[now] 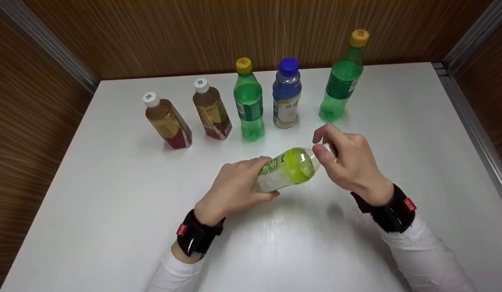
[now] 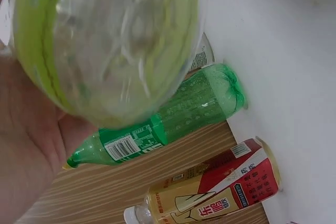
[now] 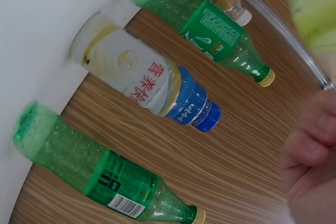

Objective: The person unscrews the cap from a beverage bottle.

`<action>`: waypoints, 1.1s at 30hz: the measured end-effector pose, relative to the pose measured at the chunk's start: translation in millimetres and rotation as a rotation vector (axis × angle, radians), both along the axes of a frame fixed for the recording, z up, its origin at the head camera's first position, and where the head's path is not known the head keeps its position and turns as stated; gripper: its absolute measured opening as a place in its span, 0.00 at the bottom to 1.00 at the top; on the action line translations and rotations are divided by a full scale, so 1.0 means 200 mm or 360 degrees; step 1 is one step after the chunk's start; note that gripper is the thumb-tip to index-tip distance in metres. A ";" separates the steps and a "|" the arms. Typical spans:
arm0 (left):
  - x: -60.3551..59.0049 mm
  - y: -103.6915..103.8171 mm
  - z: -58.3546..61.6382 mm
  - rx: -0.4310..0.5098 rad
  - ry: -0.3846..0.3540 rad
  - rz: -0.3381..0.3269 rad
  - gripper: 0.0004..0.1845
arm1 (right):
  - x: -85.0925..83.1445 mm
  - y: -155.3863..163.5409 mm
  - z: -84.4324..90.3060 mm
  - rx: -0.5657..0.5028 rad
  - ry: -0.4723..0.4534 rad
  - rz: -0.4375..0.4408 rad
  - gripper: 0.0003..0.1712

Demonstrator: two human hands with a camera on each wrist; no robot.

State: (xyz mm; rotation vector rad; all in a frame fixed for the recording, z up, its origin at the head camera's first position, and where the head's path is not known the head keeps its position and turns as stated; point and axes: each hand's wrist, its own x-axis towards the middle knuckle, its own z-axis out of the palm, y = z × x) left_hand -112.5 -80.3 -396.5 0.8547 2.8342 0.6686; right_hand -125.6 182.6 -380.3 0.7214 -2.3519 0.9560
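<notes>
A clear plastic bottle [image 1: 289, 168] with a lime-green label is held tilted over the white table, its neck to the right. My left hand [image 1: 237, 184] grips it round the lower body. At the other end, the thumb and curled fingers of my right hand [image 1: 350, 162] pinch the white cap [image 1: 330, 150], which they partly cover. The left wrist view shows the bottle's rounded base [image 2: 121, 51] up close, with the palm beside it. In the right wrist view only a blurred edge of the bottle [image 3: 315, 14] appears above the curled fingers [image 3: 310, 150].
Behind the hands stand two brown tea-coloured bottles [image 1: 170, 123] [image 1: 212, 111] with white caps, a green bottle [image 1: 249, 105], a blue-capped bottle [image 1: 286, 97] and another green bottle [image 1: 341, 81]. A wood-grain panel [image 1: 234, 32] borders the table's [image 1: 113, 202] back edge.
</notes>
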 end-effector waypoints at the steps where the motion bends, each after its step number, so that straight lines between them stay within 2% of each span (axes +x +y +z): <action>1: 0.01 0.01 0.00 -0.0024 0.0091 0.0030 0.34 | 0.00 0.00 0.00 -0.0019 -0.0086 -0.0052 0.24; 4: 0.02 0.03 -0.01 -0.0122 0.0351 0.0096 0.36 | 0.00 -0.02 0.02 -0.0063 -0.0262 -0.0173 0.13; 6: 0.03 0.04 -0.01 -0.0190 0.0476 0.0116 0.36 | 0.00 -0.03 0.02 -0.0094 -0.0316 -0.0231 0.12; 9: 0.04 0.05 -0.01 -0.0235 0.0515 0.0111 0.37 | 0.01 -0.04 0.01 -0.0073 -0.0278 -0.0286 0.14; 12: 0.04 0.05 -0.01 -0.0205 0.0436 0.0079 0.37 | 0.01 -0.04 0.00 -0.0028 -0.0167 -0.0283 0.14; 18: 0.04 0.04 -0.02 -0.0099 0.0308 -0.0002 0.35 | 0.01 -0.03 -0.02 -0.0010 0.0055 -0.0184 0.13; 33: 0.01 0.00 0.00 0.0040 -0.0108 -0.0151 0.33 | 0.00 -0.02 -0.02 -0.0072 0.0430 0.0172 0.10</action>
